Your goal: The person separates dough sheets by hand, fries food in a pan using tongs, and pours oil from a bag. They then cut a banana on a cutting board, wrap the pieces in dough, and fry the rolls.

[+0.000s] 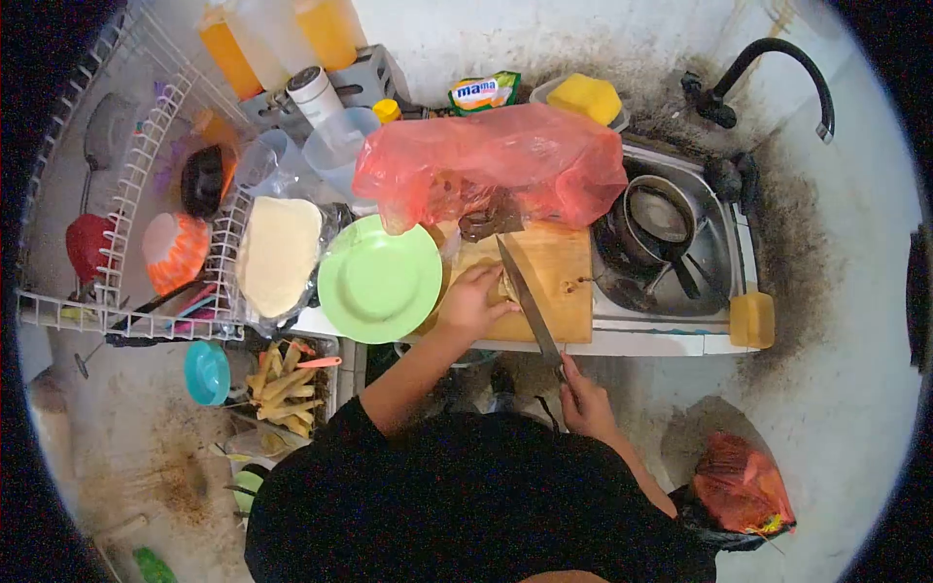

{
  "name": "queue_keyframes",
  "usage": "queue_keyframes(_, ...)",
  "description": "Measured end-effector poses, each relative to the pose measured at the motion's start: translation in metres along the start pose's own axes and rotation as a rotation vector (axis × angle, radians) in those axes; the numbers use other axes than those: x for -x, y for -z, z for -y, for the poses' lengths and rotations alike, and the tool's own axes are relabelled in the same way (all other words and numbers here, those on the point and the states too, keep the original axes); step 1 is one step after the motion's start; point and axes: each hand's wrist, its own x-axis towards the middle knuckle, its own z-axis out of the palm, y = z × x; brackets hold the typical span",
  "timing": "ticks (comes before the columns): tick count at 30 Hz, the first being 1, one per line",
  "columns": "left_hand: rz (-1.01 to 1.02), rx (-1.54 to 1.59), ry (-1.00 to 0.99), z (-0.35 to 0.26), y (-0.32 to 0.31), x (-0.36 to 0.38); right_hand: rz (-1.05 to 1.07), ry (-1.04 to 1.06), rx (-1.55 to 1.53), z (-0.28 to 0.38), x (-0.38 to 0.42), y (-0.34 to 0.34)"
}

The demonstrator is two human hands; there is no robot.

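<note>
My right hand (586,400) is closed around the handle of a long knife (530,303), whose blade points up and left across the wooden cutting board (569,257). On the board, my left hand (476,303) has its fingers bent around a small pale piece of food (509,285), close beside the blade. The piece is mostly hidden by the fingers and the knife. A green plate (380,279) lies just left of the board. Behind the board, a red plastic bag (496,160) is spread out, with something dark at its front edge.
Right of the board, a sink (717,257) holds a pot (659,219) under a black faucet (777,44). A white dish rack (131,316) stands at the left, beside flat pale dough (279,257). A yellow container (752,321) sits at the counter's right edge.
</note>
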Motion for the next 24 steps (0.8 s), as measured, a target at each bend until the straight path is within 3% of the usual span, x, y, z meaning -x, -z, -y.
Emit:
queue_keyframes(10,-0.003,0.045,-0.007,0.006,-0.001,0.001,-0.035,0.066,0.039,0.006,-0.002,-0.003)
queue_keyframes(24,-0.029,0.042,-0.036,0.011,-0.005,-0.002,0.136,-0.126,0.391,0.023,-0.005,-0.002)
